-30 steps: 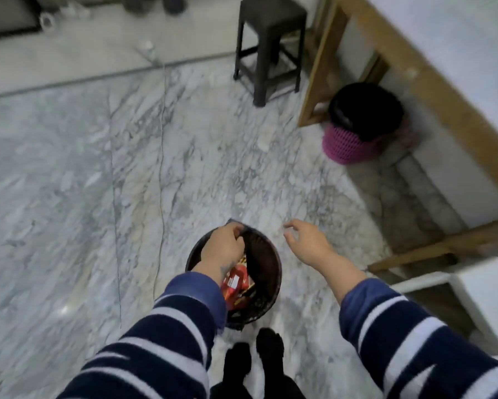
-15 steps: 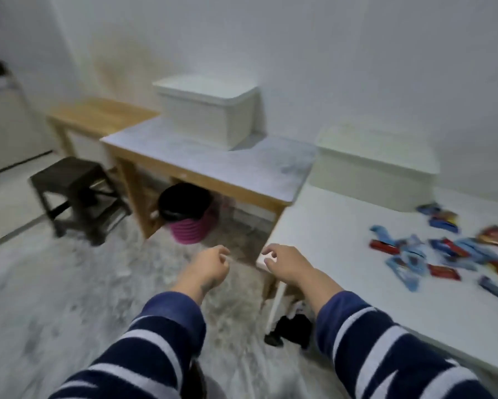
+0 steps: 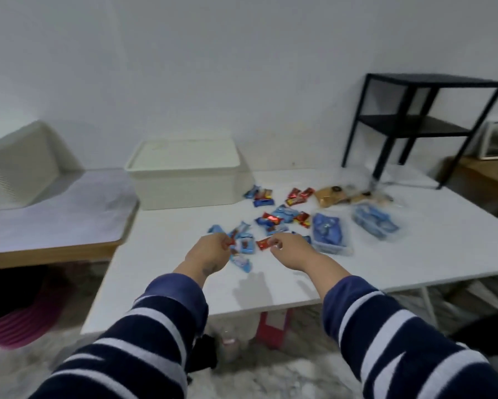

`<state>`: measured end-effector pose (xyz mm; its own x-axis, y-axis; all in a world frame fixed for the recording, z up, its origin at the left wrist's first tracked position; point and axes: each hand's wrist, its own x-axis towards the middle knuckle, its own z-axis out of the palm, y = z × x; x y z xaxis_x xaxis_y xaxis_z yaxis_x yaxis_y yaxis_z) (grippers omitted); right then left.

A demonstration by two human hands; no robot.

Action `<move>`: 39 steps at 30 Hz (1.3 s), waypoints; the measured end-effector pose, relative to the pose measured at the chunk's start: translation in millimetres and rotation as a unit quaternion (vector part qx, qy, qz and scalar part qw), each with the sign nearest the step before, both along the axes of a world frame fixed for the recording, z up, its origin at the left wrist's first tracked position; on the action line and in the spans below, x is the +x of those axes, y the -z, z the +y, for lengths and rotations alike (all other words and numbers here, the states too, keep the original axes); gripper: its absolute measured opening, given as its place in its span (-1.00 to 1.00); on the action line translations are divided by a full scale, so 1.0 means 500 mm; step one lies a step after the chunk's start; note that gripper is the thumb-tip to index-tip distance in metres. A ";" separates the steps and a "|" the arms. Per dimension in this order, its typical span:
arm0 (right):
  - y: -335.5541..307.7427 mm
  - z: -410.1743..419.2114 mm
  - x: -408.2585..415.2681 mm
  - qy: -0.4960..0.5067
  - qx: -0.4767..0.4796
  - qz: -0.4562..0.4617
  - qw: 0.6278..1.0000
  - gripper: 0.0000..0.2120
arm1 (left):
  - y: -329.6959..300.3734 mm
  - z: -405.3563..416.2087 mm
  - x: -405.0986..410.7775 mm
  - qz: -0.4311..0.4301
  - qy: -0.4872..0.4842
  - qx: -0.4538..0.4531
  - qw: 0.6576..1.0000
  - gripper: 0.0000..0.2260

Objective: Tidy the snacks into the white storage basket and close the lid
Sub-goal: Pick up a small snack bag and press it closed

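Hands now reach over the white surface, where half a second ago they hung short of its near-left corner. The left hand and right hand are loosely curled beside small red and blue snack wrappers; whether either grips one I cannot tell. The lidded white plastic storage basket stands shut at the far-left edge, contents hidden.

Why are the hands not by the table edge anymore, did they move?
Yes. Both hands moved forward: the left hand and right hand now reach over the white table to the snack wrappers.
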<state>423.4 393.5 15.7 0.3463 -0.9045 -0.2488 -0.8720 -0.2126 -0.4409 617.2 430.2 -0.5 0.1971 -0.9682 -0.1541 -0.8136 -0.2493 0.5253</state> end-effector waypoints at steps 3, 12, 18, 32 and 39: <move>-0.001 -0.073 -0.108 0.035 -0.007 0.005 0.999 -0.70 | 0.004 -0.088 -0.107 0.040 0.023 0.011 0.999 -0.69; -0.005 -0.251 -0.323 0.073 -0.004 0.013 0.997 -0.70 | 0.014 -0.300 -0.313 0.048 0.071 0.007 0.996 -0.69; 0.019 -0.380 -0.388 0.116 0.015 -0.033 0.993 -0.72 | 0.027 -0.456 -0.370 0.051 0.109 -0.001 0.993 -0.72; 0.056 -0.713 -0.511 0.240 -0.027 -0.032 0.970 -0.70 | 0.134 -0.870 -0.482 0.091 0.192 -0.010 0.977 -0.51; 0.109 -0.850 -0.536 0.288 -0.009 -0.043 0.957 -0.67 | 0.205 -0.961 -0.515 0.074 0.202 0.017 0.976 -0.21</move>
<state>155.6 -31.3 -39.0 -0.1923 -0.9553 -0.2246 -0.8079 0.2840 -0.5164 359.9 -50.3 -103.1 -0.2274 -0.9558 -0.1862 -0.7653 0.0572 0.6411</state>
